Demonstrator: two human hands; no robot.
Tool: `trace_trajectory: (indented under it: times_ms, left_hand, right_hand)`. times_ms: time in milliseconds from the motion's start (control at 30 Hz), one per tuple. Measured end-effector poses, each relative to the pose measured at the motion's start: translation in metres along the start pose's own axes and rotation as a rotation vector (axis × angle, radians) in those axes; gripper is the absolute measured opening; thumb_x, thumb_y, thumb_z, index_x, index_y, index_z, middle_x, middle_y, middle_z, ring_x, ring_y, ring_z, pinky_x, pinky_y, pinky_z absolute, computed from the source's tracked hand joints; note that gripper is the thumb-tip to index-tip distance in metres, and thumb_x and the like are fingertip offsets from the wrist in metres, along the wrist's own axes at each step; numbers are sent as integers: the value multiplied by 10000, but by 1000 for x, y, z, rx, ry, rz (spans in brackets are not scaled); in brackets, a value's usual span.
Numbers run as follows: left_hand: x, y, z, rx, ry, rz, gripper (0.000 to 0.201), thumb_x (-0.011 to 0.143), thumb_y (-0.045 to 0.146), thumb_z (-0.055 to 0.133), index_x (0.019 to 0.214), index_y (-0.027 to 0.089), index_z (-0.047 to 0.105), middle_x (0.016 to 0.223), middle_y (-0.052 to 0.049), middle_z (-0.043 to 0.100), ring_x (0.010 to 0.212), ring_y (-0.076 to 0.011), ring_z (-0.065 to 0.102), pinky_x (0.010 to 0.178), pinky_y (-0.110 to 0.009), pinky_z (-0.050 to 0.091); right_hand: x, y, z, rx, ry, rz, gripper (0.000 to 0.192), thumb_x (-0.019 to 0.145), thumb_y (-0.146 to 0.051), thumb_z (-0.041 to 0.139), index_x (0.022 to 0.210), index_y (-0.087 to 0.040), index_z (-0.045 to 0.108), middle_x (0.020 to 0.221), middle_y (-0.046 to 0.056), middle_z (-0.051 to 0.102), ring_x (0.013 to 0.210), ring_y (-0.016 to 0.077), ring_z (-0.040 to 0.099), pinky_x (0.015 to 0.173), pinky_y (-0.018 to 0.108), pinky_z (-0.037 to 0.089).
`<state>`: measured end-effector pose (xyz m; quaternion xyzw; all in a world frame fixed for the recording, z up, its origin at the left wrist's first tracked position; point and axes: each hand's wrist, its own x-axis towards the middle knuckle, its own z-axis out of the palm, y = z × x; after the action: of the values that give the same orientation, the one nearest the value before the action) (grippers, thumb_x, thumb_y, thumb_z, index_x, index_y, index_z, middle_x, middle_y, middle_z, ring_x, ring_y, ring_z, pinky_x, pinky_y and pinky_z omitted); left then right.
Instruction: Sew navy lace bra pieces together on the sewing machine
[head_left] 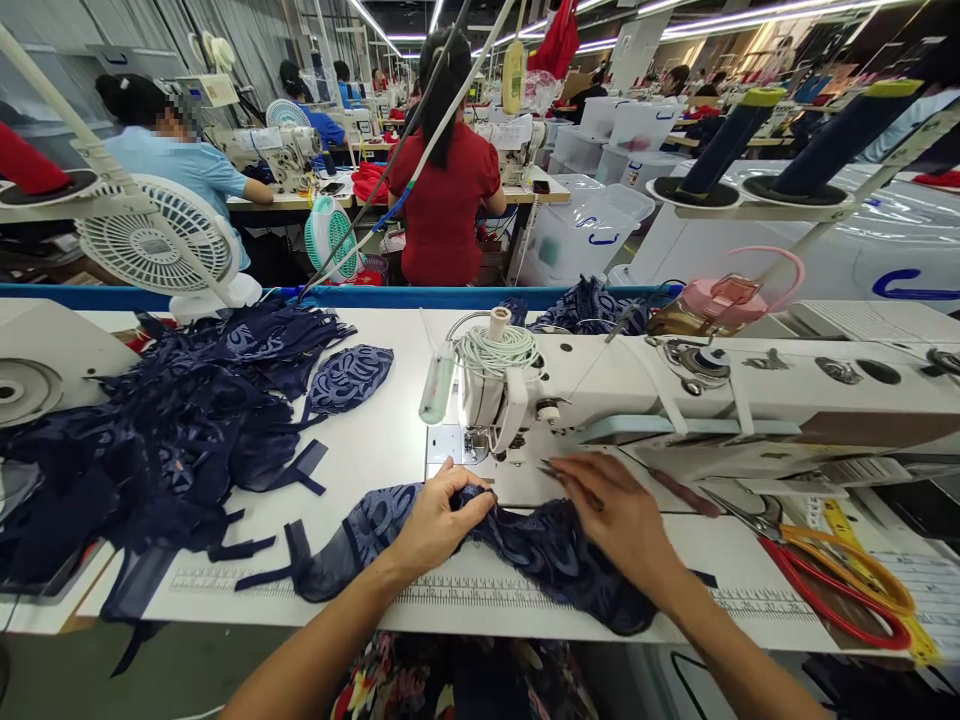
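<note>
A navy patterned bra [555, 550] lies across the front of the white sewing table, one cup [379, 520] to the left. My left hand [442, 515] pinches its middle part between thumb and fingers, just in front of the sewing machine's needle area [476, 445]. Over the right half of the bra is my right hand [619, 510], closed around a small dark pointed tool [551, 467]; the fingers hide most of it, and I cannot tell its exact kind. The white sewing machine [600, 375] stands just beyond both hands.
Navy garment pieces [187, 420] are heaped at the left, with a loose cup [349, 378] beside them. Red and orange-handled scissors [840, 580] and a yellow tape measure [844, 520] lie at the right. Thread cones [731, 140] stand above. Co-workers [454, 190] sit beyond.
</note>
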<state>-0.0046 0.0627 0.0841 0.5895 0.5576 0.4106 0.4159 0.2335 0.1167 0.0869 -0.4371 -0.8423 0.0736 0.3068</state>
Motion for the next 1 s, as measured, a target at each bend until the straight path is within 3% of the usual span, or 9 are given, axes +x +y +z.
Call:
trace_trajectory:
  times_ms: [133, 233, 367, 467, 600, 700, 1000]
  left_hand:
    - [0, 2, 0, 12, -22, -8, 163, 870, 332, 573, 768, 211, 612, 841, 1, 700, 879, -204, 649, 1182, -551, 194]
    - [0, 1, 0, 32, -30, 2, 171, 878, 339, 562, 772, 212, 606, 821, 4, 694, 858, -199, 644, 1182, -543, 205]
    - [0, -1, 1, 47, -31, 9, 183, 880, 352, 558, 764, 213, 590, 809, 9, 678, 820, -187, 640, 1183, -515, 225]
    - [1, -4, 2, 71, -35, 45, 182, 890, 355, 545, 788, 213, 596, 817, 12, 668, 809, -170, 630, 1188, -494, 228]
    - [0, -8, 4, 111, -39, 89, 166, 903, 337, 534, 829, 206, 606, 805, 16, 654, 748, -146, 604, 1198, -520, 161]
    - [-1, -7, 3, 139, -36, 124, 149, 903, 322, 533, 838, 205, 599, 788, 15, 631, 746, -146, 596, 1194, -543, 133]
    - [-5, -1, 1, 233, -37, 192, 153, 916, 319, 517, 849, 208, 598, 791, 0, 606, 754, -157, 583, 1166, -545, 202]
  right_hand:
    - [0, 37, -2, -282, -80, -73, 285, 948, -332, 459, 1055, -190, 682, 1008, 114, 664, 911, 267, 624, 783, 397, 518]
    - [-3, 40, 1, -349, -129, -94, 288, 963, -237, 380, 941, -162, 657, 935, 137, 660, 873, 270, 623, 735, 380, 499]
    - [-1, 14, -3, -81, -198, 12, 265, 983, -233, 295, 904, -189, 544, 848, 103, 642, 800, 227, 624, 699, 336, 482]
    - [4, -14, -12, 236, -388, 167, 223, 1008, -326, 279, 919, -235, 462, 725, 2, 593, 617, 156, 562, 607, 274, 445]
    - [10, -42, -14, 374, -617, 240, 277, 976, -466, 390, 807, -247, 400, 587, -73, 431, 517, 120, 398, 500, 231, 313]
    - [13, -47, -7, 400, -651, 255, 340, 972, -495, 392, 754, -237, 357, 576, -81, 377, 513, 108, 323, 493, 228, 259]
    - [13, -42, -1, 425, -658, 226, 386, 966, -521, 400, 718, -226, 369, 572, -78, 319, 520, 103, 285, 490, 230, 224]
